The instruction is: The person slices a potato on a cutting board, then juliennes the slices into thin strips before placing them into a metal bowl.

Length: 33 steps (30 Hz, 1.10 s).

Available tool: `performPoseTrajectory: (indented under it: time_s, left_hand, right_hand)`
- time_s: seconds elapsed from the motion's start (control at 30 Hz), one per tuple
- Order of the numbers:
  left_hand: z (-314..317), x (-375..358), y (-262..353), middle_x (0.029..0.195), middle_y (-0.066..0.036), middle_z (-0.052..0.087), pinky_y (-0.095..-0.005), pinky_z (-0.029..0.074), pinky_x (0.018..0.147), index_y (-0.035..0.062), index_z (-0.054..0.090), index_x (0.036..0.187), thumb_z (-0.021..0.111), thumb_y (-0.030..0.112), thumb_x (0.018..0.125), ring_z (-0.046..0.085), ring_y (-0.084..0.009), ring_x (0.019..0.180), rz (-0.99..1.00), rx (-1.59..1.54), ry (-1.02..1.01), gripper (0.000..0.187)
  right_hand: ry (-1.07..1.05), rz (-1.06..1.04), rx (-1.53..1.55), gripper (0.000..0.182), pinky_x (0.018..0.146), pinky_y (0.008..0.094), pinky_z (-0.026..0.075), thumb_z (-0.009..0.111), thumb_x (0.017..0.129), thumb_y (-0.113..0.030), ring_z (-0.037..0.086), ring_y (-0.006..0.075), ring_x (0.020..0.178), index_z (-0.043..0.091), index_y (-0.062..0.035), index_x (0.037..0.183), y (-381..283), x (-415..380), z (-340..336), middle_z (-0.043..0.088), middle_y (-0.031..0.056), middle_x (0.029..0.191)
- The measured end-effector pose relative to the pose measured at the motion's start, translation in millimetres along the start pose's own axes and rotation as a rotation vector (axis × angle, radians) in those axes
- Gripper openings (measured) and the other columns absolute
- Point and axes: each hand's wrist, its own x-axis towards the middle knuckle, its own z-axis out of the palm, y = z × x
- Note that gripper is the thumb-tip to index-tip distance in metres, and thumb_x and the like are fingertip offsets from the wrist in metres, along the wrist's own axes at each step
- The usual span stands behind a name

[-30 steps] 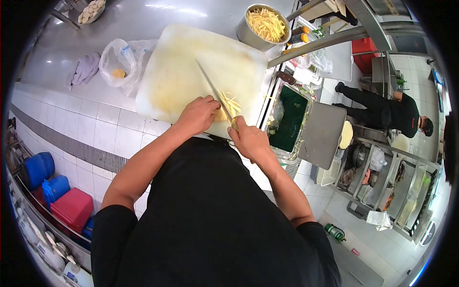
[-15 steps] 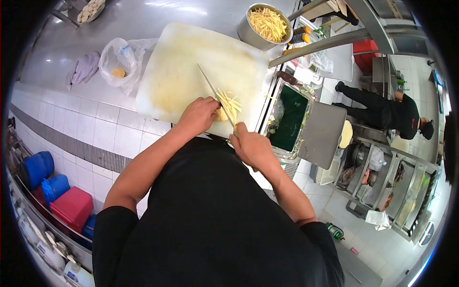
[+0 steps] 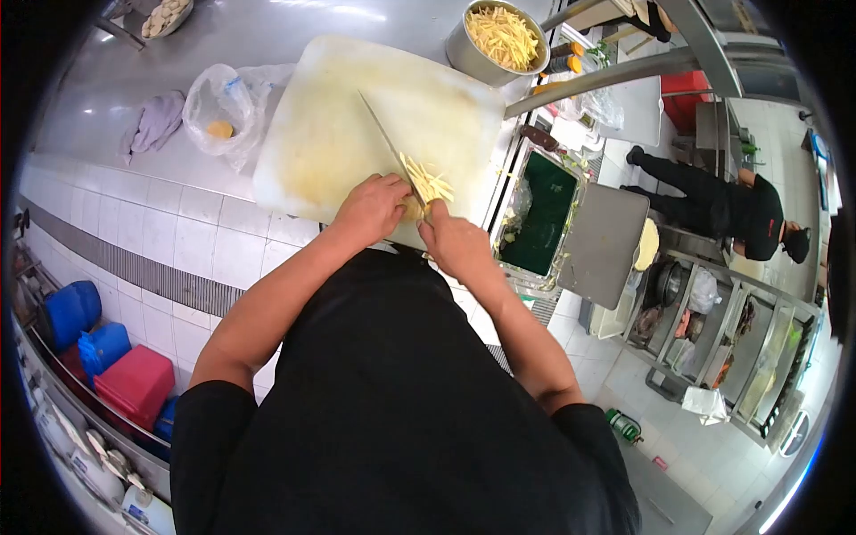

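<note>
My right hand [image 3: 453, 245] is closed round the handle of a long kitchen knife [image 3: 383, 134]. The blade points away and slightly left across a white cutting board [image 3: 312, 98]. Curled against the blade's left side, my left hand [image 3: 373, 210] presses down on pale yellow vegetable slices [image 3: 413, 212], potato by their look, mostly hidden by the fingers. To the right of the blade lies a small heap of thin pale yellow strips [image 3: 430, 182]. A steel pot [image 3: 473, 64] full of similar strips stands beyond the board's far right corner.
Left of the board are a clear plastic bag [image 3: 203, 109] holding a round yellow piece and a purple cloth [image 3: 156, 125]. A green-bottomed tray [image 3: 542, 214] sits to the right, near a metal rail [image 3: 606, 82]. Another person in black [image 3: 753, 214] stands farther right.
The knife and my right hand have shifted a little away and left, bringing the right hand nearer the left. My left hand still presses the slices, slightly farther forward.
</note>
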Motion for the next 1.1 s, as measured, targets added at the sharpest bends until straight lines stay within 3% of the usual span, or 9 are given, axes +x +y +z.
performPoseTrajectory:
  time_s: [0.1,0.27,0.37,0.47,0.5,0.67,0.83,1.07,1.1]
  left_hand:
    - [4.3,3.0,-3.8,0.108,-0.013,0.067,-0.0449,0.052,0.092,0.0042,0.068,0.11,0.07,0.011,0.086,0.063,-0.0361,0.101,0.002,0.014,0.02,0.024]
    - [3.2,-0.7,-2.8,0.106,-0.013,0.067,-0.0448,0.053,0.091,0.0048,0.068,0.109,0.07,0.011,0.086,0.063,-0.0358,0.1,0.013,-0.032,0.057,0.024]
    - [2.6,1.4,-3.3,0.105,-0.012,0.067,-0.0449,0.053,0.091,0.0047,0.068,0.109,0.071,0.01,0.086,0.063,-0.0356,0.1,0.009,-0.01,0.059,0.024]
    - [7.4,-2.1,-4.6,0.105,-0.012,0.067,-0.0446,0.053,0.091,0.0047,0.068,0.108,0.071,0.01,0.086,0.063,-0.0354,0.1,-0.017,-0.032,0.08,0.024]
    - [7.6,-2.9,-4.1,0.105,-0.012,0.067,-0.0448,0.053,0.09,0.0049,0.068,0.108,0.072,0.011,0.086,0.063,-0.0354,0.1,0.0,-0.043,0.091,0.024]
    - [-1.3,0.0,-0.7,0.107,-0.013,0.066,-0.0451,0.053,0.091,0.0045,0.068,0.109,0.071,0.011,0.086,0.063,-0.0354,0.102,0.008,-0.011,0.076,0.025]
    - [0.9,-6.9,-5.7,0.111,-0.014,0.064,-0.0444,0.053,0.093,0.003,0.068,0.11,0.071,0.011,0.085,0.064,-0.0357,0.106,0.002,-0.13,0.111,0.026]
    - [4.1,-3.6,-8.8,0.108,-0.014,0.065,-0.0444,0.053,0.092,0.003,0.069,0.107,0.071,0.011,0.085,0.064,-0.036,0.106,-0.02,-0.096,0.062,0.024]
    - [4.6,-4.1,-8.2,0.107,-0.014,0.065,-0.0446,0.053,0.092,0.0031,0.069,0.106,0.071,0.012,0.085,0.063,-0.0363,0.106,-0.003,-0.113,0.078,0.023]
  right_hand:
    - [-0.138,0.06,0.002,0.033,0.066,0.0585,0.054,0.057,0.103,-0.033,0.071,0.0465,0.072,0.051,-0.0022,0.111,-9.7,-16.2,-34.9,0.07,0.0249,0.076]
    - [-0.024,0.038,0.026,0.032,0.068,0.0578,0.054,0.056,0.104,-0.033,0.071,0.0469,0.074,0.051,-0.0022,0.11,10.6,5.6,12.2,0.07,0.0265,0.078]
    - [-0.1,0.029,0.005,0.032,0.071,0.0588,0.054,0.056,0.104,-0.033,0.071,0.0478,0.076,0.051,-0.0019,0.11,-8.9,0.3,-29.2,0.07,0.0262,0.077]
    - [-0.138,0.099,0.027,0.034,0.071,0.0602,0.053,0.054,0.105,-0.034,0.069,0.0493,0.075,0.048,-0.0013,0.114,-3.3,-15.2,-9.6,0.07,0.0266,0.077]
    - [-0.085,0.079,0.055,0.034,0.071,0.0605,0.053,0.055,0.104,-0.033,0.069,0.0495,0.076,0.048,-0.0016,0.115,8.7,-7.4,15.8,0.07,0.0271,0.078]
    - [0.017,-0.012,0.039,0.035,0.072,0.0591,0.053,0.055,0.105,-0.034,0.07,0.0493,0.078,0.05,-0.0025,0.118,-8.8,16.3,-19.4,0.071,0.0281,0.078]
    - [-0.136,0.074,0.025,0.034,0.072,0.0588,0.055,0.053,0.105,-0.036,0.072,0.0482,0.078,0.052,-0.0023,0.113,-16.5,-12.6,-38.6,0.071,0.0277,0.077]
    - [-0.189,0.061,-0.041,0.033,0.067,0.0582,0.056,0.056,0.104,-0.033,0.072,0.0463,0.072,0.051,-0.0012,0.111,5.1,-38.7,-17.1,0.071,0.0254,0.074]
    - [-0.096,0.024,-0.038,0.031,0.065,0.058,0.056,0.056,0.104,-0.032,0.071,0.0456,0.07,0.051,-0.0014,0.11,13.1,-26.4,5.2,0.07,0.0244,0.072]
